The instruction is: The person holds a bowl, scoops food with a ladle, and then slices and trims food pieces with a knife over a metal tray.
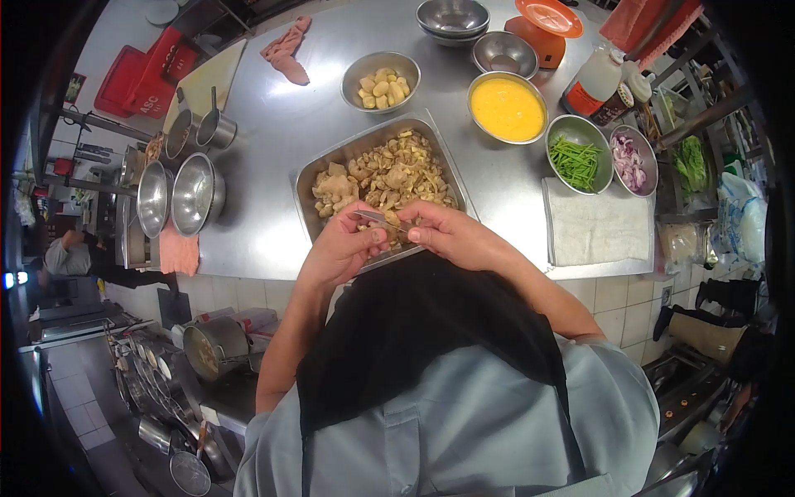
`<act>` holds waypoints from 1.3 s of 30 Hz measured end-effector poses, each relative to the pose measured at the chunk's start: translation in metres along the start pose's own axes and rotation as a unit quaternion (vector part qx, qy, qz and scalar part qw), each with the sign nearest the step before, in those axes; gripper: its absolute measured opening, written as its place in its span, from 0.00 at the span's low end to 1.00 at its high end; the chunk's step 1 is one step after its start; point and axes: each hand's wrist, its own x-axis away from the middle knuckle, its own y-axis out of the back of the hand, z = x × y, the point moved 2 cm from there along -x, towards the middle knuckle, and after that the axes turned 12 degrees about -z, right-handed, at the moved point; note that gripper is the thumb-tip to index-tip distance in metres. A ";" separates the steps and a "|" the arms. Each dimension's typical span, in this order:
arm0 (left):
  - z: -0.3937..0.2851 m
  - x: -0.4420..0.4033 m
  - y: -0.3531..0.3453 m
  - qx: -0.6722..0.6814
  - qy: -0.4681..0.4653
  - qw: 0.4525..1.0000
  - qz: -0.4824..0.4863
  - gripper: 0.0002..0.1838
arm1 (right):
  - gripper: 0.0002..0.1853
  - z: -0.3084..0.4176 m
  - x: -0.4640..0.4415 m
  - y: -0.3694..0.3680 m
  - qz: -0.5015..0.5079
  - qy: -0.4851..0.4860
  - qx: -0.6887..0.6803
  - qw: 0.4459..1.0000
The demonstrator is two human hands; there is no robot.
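Both my hands meet over the near edge of a rectangular metal tray (302, 178) filled with pale brown chopped pieces, which look like meat (402, 170). My left hand (358, 238) is closed, thumb against its fingers, around a small brown piece. A thin grey metal strip (369, 215), perhaps a blade, shows at its fingertips; its other end is hidden. My right hand (439, 232) is pinched close beside it, thumb against forefinger, at the same brown piece (392, 219). A thin line shows between the hands, too small to name.
Beyond the tray stand a bowl of peeled potato-like pieces (383, 89) and a bowl of yellow liquid (507, 108). Bowls of green beans (575, 164) and sliced onion (629, 161) stand right, above a folded cloth (592, 224). Metal bowls (195, 195) stand left. Another person (70, 255) is far left.
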 end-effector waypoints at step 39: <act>0.010 -0.003 0.011 0.290 -0.078 0.950 -0.088 0.20 | 0.30 0.009 -0.014 -0.001 -0.041 -0.011 0.003 0.999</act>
